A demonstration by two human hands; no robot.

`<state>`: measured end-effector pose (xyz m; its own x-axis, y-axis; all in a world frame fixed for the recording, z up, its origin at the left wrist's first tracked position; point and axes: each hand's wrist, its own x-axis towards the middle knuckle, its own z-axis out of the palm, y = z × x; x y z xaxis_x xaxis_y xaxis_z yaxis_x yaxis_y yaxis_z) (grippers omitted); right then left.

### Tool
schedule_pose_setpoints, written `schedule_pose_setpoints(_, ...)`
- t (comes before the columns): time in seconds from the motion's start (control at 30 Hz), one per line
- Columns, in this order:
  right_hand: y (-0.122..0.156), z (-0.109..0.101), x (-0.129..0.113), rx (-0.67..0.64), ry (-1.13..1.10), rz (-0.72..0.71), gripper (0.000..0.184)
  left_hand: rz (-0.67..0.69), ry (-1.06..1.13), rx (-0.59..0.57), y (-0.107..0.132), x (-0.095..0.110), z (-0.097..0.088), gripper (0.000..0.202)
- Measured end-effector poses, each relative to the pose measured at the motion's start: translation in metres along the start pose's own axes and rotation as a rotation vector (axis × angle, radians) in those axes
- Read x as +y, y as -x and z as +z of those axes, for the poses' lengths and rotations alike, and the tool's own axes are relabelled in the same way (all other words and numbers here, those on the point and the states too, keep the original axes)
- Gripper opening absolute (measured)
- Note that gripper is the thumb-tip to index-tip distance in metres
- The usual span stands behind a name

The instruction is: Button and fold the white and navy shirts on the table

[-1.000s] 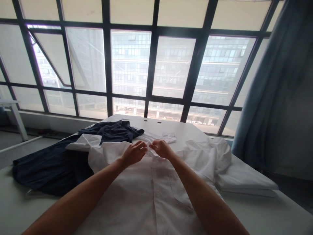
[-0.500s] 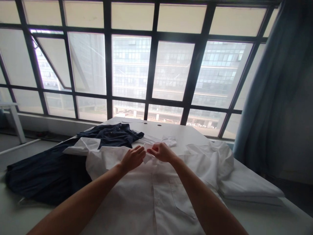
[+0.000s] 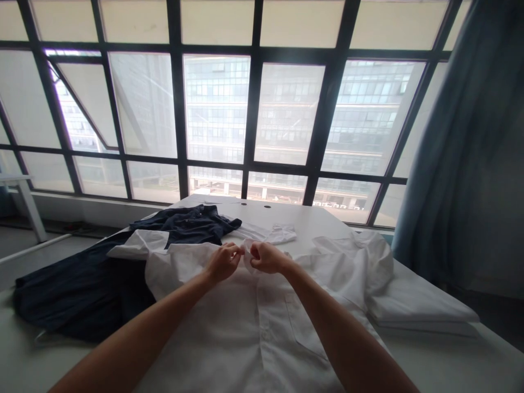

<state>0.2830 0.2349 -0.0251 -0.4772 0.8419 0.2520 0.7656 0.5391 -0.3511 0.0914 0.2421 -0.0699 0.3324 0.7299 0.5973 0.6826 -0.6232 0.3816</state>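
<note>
A white button-front shirt (image 3: 254,327) is laid out on a white counter (image 3: 311,215), its long axis running straight away from the camera wearer toward the window, with the placket down its middle. A small flap at the shirt's far end (image 3: 246,255) is held between the left hand (image 3: 223,263) and the right hand (image 3: 268,258). Both hands are closed in a pinch, drawn together on the cloth from either side. Neither is clearly nearer, as the flap sits just between them, and the exact grip is masked by the fingers. The shirt's hem is cut off by the bottom of the frame, and the collar cannot be made out among the folds. A chest pocket (image 3: 305,327) is seen right of the placket. A navy garment (image 3: 82,289) lies to the left, partly beneath a white sleeve (image 3: 137,244). A folded white pad (image 3: 421,308) lies to the right, before a tall window (image 3: 254,109) and a blue curtain (image 3: 442,136).
</note>
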Motion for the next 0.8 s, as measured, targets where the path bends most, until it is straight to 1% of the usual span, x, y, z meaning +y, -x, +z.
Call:
schedule_pose_setpoints(0.03, 0.0, 0.001, 0.0, 0.005, -0.019, -0.038, 0.006, -0.065, 0.044, 0.004, -0.002, 0.003, 0.0, 0.032)
schedule_pose_setpoints(0.1, 0.0, 0.002, 0.001, -0.017, -0.096, -0.146, 0.013, -0.178, 0.131, -0.03, -0.005, 0.007, 0.001, 0.045)
schedule_pose_setpoints(0.17, 0.0, 0.0, 0.002, -0.113, -0.199, -0.246, 0.016, -0.239, 0.202, -0.1, -0.007, 0.009, 0.002, 0.047)
schedule_pose_setpoints(0.2, 0.001, -0.003, 0.004, -0.184, -0.242, -0.259, 0.015, -0.256, 0.214, -0.129, -0.007, 0.009, 0.003, 0.045)
schedule_pose_setpoints(0.23, 0.002, -0.006, 0.005, -0.25, -0.268, -0.239, 0.013, -0.271, 0.206, -0.146, -0.007, 0.009, 0.004, 0.043)
schedule_pose_setpoints(0.27, 0.003, -0.011, 0.007, -0.287, -0.267, -0.191, 0.011, -0.287, 0.181, -0.153, -0.007, 0.009, 0.004, 0.039)
schedule_pose_setpoints(0.3, 0.004, -0.016, 0.01, -0.278, -0.232, -0.126, 0.013, -0.307, 0.142, -0.154, -0.007, 0.008, 0.004, 0.036)
schedule_pose_setpoints(0.33, 0.005, -0.021, 0.013, -0.223, -0.165, -0.055, 0.016, -0.331, 0.095, -0.156, -0.007, 0.007, 0.003, 0.033)
schedule_pose_setpoints(0.43, 0.009, -0.034, 0.024, 0.019, 0.113, 0.117, 0.023, -0.384, -0.017, -0.183, -0.006, 0.004, 0.001, 0.03)
schedule_pose_setpoints(0.47, 0.01, -0.037, 0.029, 0.058, 0.187, 0.161, 0.028, -0.396, -0.04, -0.19, -0.006, 0.003, 0.0, 0.03)
schedule_pose_setpoints(0.53, 0.013, -0.041, 0.039, 0.05, 0.254, 0.24, 0.035, -0.403, -0.066, -0.186, -0.005, 0.001, 0.001, 0.026)
schedule_pose_setpoints(0.57, 0.014, -0.042, 0.043, 0.029, 0.258, 0.274, 0.034, -0.402, -0.065, -0.176, -0.005, -0.001, 0.002, 0.024)
schedule_pose_setpoints(0.6, 0.015, -0.042, 0.048, 0.01, 0.248, 0.303, 0.033, -0.399, -0.061, -0.172, -0.004, -0.001, 0.004, 0.027)
schedule_pose_setpoints(0.7, 0.015, -0.043, 0.057, -0.034, 0.191, 0.343, 0.026, -0.363, -0.035, -0.206, -0.002, -0.004, 0.008, 0.042)
schedule_pose_setpoints(0.73, 0.015, -0.044, 0.059, -0.035, 0.164, 0.338, 0.025, -0.342, -0.035, -0.228, -0.002, -0.004, 0.009, 0.043)
schedule_pose_setpoints(0.8, 0.013, -0.044, 0.062, -0.01, 0.081, 0.318, 0.025, -0.309, -0.052, -0.257, -0.001, -0.004, 0.009, 0.036)
